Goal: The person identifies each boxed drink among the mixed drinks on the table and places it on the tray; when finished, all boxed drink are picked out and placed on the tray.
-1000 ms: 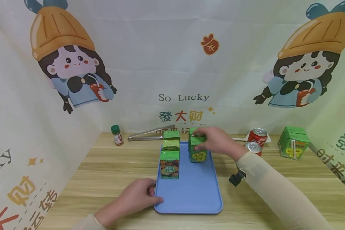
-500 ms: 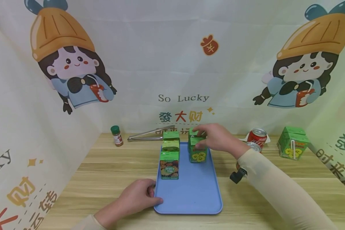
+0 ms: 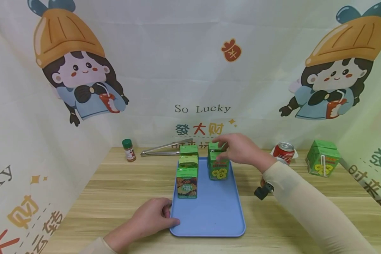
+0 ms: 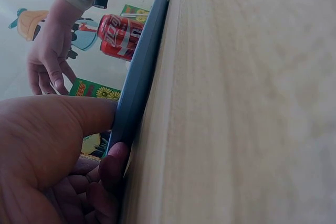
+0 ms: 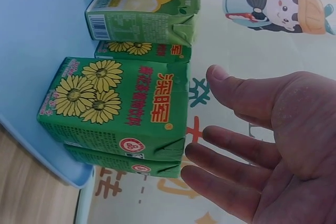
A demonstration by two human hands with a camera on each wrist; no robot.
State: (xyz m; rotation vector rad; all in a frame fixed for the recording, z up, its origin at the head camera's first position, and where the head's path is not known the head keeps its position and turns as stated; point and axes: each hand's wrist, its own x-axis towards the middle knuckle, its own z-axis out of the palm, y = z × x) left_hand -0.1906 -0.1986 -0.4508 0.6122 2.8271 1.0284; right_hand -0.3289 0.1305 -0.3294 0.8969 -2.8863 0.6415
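My left hand [image 3: 153, 216] grips the left rim of the blue tray [image 3: 216, 215], thumb on top and fingers at the edge in the left wrist view [image 4: 63, 145]. Over the tray's far right, my right hand [image 3: 239, 150] hovers with fingers apart, holding nothing. Just below it stand two green drink cartons with yellow flowers, a front carton [image 3: 219, 171] and one behind it [image 3: 214, 145]. A gap shows between the fingers and the front carton [image 5: 105, 93] in the right wrist view. Along the tray's left side stand a brown-fronted carton [image 3: 187, 186], a light green carton [image 3: 188, 161] and a green carton [image 3: 188, 150].
Metal tongs [image 3: 162, 153] lie behind the tray, with a green-capped spice jar [image 3: 129, 150] to their left. At the right stand a red soda can [image 3: 284, 151] and paired green cartons [image 3: 324, 158]. Another can is mostly hidden by the right forearm. A printed cloth hangs behind.
My right hand has lifted slightly off the flower cartons and its fingers have spread. The cartons and my left hand on the tray have stayed put.
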